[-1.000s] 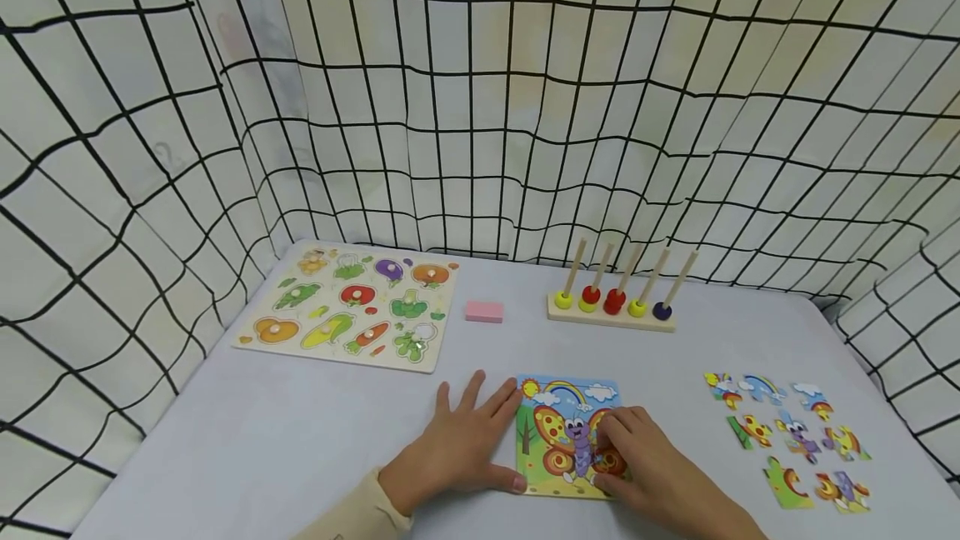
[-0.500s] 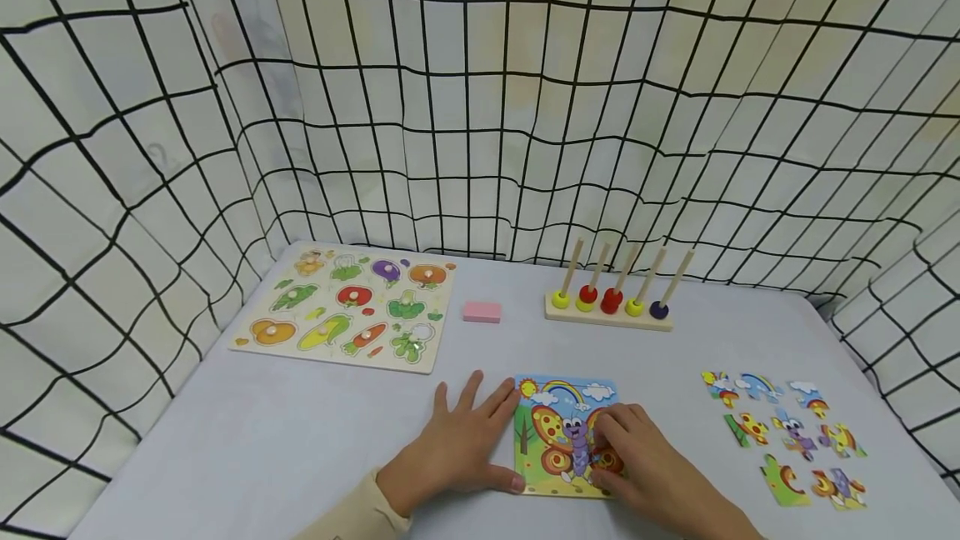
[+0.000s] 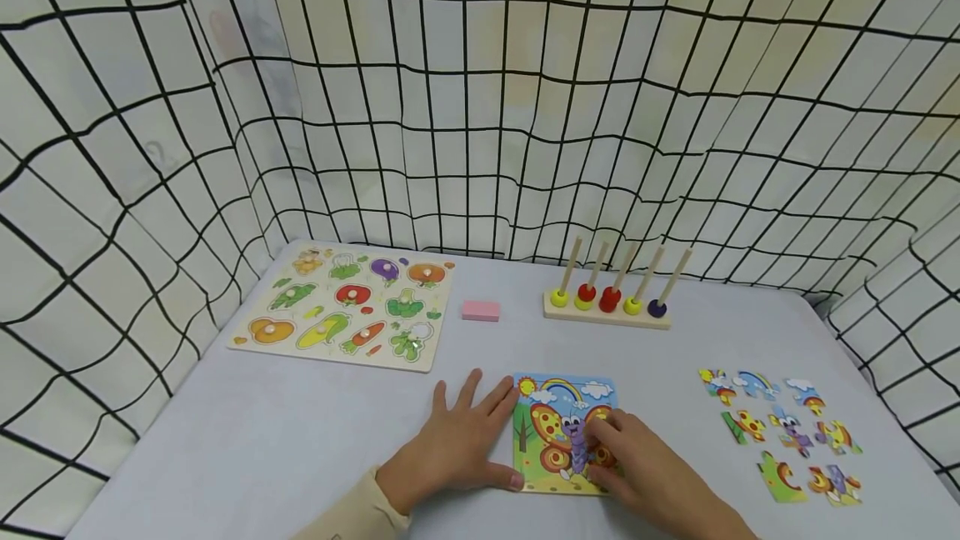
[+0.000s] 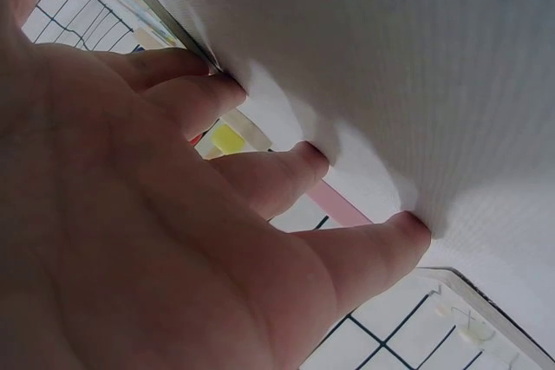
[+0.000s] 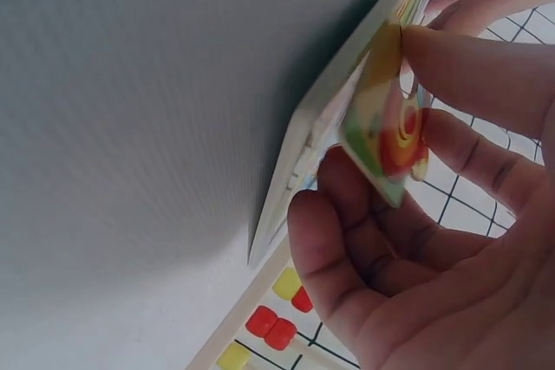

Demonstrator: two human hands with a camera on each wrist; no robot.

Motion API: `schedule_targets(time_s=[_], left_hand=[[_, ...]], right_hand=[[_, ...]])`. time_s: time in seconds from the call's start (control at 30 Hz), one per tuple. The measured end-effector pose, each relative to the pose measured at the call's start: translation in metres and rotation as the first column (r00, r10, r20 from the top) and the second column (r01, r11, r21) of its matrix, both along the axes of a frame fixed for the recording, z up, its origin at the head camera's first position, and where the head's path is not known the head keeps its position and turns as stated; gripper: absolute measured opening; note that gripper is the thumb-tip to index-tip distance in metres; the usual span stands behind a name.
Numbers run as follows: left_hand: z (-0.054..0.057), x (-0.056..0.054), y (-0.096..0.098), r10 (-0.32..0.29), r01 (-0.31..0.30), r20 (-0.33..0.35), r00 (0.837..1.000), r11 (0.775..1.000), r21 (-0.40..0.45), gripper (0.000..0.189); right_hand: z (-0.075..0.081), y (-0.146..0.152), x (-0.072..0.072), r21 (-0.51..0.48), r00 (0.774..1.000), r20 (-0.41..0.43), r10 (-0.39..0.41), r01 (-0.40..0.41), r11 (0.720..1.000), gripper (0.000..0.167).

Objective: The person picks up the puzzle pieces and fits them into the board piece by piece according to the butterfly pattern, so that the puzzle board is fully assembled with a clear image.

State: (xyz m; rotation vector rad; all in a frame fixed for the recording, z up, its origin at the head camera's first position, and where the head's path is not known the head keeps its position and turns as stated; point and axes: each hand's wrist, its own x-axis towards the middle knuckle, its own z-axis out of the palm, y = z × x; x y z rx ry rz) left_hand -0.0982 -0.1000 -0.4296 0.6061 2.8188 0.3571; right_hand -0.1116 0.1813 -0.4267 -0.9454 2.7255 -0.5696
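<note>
A square butterfly picture puzzle board (image 3: 534,469) lies in front of me in the head view. My left hand (image 3: 453,444) rests spread on the table along the board's left edge, thumb at its lower-left corner. In the left wrist view, the left fingertips (image 4: 409,223) touch the white cloth. My right hand (image 3: 648,465) is over the board's right side. Its thumb and fingers pinch a puzzle piece (image 5: 390,132) with a red-orange swirl and green corner, which stands tilted against the board in the right wrist view. From the head, the hand mostly hides this piece.
Several loose puzzle pieces (image 3: 789,432) are laid in rows at the right. A vegetable peg board (image 3: 390,327) lies back left, beside a pink block (image 3: 480,311). Behind stands a wooden bead rack (image 3: 607,317) with upright pegs. Black netting (image 3: 472,127) surrounds the table.
The right hand has shifted slightly left over the board, still pinching the piece. The left hand stays in place at the board's edge.
</note>
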Motion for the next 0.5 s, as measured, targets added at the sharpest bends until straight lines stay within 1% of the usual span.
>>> schedule_targets(time_s=[0.13,0.3,0.4,0.5], left_hand=[[-0.0001,0.0001,0.0001,-0.001,0.001,0.001,1.000,1.000,-0.002,0.113],[-0.0002,-0.0001,0.0002,-0.001,0.001,0.001,1.000,1.000,-0.003,0.113],[-0.0010,-0.0003,0.0001,0.002,-0.002,0.005,1.000,1.000,-0.003,0.113],[-0.0013,-0.0008,0.0001,0.004,-0.004,0.006,1.000,1.000,-0.004,0.113]], right_hand=[[-0.0021,-0.0002,0.0006,-0.021,1.000,-0.015,0.019,-0.019,1.000,0.024],[-0.0041,-0.0006,0.0015,-0.090,0.999,-0.013,0.048,-0.049,0.995,0.024],[-0.0044,-0.0018,0.0022,-0.120,0.998,0.027,0.050,-0.047,0.992,0.026],[-0.0042,-0.0031,0.0027,-0.129,0.997,0.068,0.028,-0.019,0.991,0.029]])
